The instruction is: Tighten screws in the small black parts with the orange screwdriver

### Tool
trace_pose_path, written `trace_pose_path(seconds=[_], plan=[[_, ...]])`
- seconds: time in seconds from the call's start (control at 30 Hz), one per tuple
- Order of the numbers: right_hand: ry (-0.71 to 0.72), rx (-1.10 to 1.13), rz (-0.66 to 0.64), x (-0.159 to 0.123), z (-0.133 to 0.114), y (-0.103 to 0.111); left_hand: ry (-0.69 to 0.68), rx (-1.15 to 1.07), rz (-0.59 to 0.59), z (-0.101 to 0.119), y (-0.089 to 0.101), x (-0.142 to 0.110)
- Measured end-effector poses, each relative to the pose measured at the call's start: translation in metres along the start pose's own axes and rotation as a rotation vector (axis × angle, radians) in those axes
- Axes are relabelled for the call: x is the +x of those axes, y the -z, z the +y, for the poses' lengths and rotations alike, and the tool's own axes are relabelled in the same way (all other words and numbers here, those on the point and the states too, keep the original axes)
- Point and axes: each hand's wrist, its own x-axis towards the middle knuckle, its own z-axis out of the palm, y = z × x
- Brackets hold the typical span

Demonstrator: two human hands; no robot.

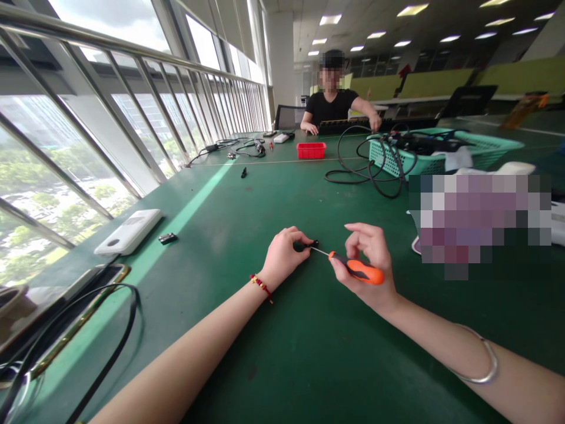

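Over the middle of the green table, my left hand is closed on a small black part, whose exact kind I cannot make out. My right hand grips an orange and black screwdriver by its handle, with the index finger raised off it. The thin metal shaft points left, and its tip meets the black part at my left fingers. Whether the tip sits in a screw is too small to tell. A separate small black piece lies to the left of my left hand.
Across the table sits a person in a black shirt. A red bin and a teal basket with cables stand toward the back. At left lie a white power bank, a phone and a black cable. A metal railing runs alongside.
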Motion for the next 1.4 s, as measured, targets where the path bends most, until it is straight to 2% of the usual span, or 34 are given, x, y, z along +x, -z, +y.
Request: trace_pose_path(seconds=[0.13, 0.3, 0.37, 0.57, 0.7, 0.8, 0.9, 1.03, 1.23, 1.4], plan=[[-0.004, -0.043, -0.112, -0.0024, -0.0014, 0.0019, -0.001, 0.005, 0.008, 0.0016, 0.0006, -0.0003], [-0.018, 0.095, 0.038, -0.0007, 0.0033, -0.0023, -0.002, 0.01, 0.007, 0.001, 0.0006, 0.0003], [-0.003, 0.092, 0.053, 0.0002, 0.0042, -0.0025, -0.004, 0.009, 0.003, 0.0001, 0.0002, 0.0003], [-0.019, -0.012, -0.099, -0.003, -0.0005, 0.0005, -0.003, 0.009, 0.011, 0.0004, -0.0002, -0.0005], [0.039, 0.066, 0.015, -0.0014, 0.0019, -0.0016, 0.005, 0.015, 0.014, 0.0018, 0.0004, 0.0], [0.105, 0.035, 0.078, 0.0009, 0.0046, -0.0016, 0.012, 0.012, 0.01, 0.0018, 0.0003, 0.0004], [0.109, -0.039, 0.022, 0.0005, 0.003, 0.0003, 0.01, 0.01, 0.004, 0.0011, -0.0003, 0.0002], [0.073, -0.014, -0.095, -0.0024, -0.0012, 0.0002, 0.004, 0.011, 0.01, 0.0012, -0.0003, -0.0002], [0.114, 0.089, 0.038, -0.0009, 0.0018, -0.0024, 0.005, 0.025, 0.017, 0.0007, -0.0005, -0.0004], [0.103, -0.054, -0.081, -0.0026, 0.0, 0.0025, 0.004, 0.02, 0.017, 0.0004, -0.0008, -0.0004]])
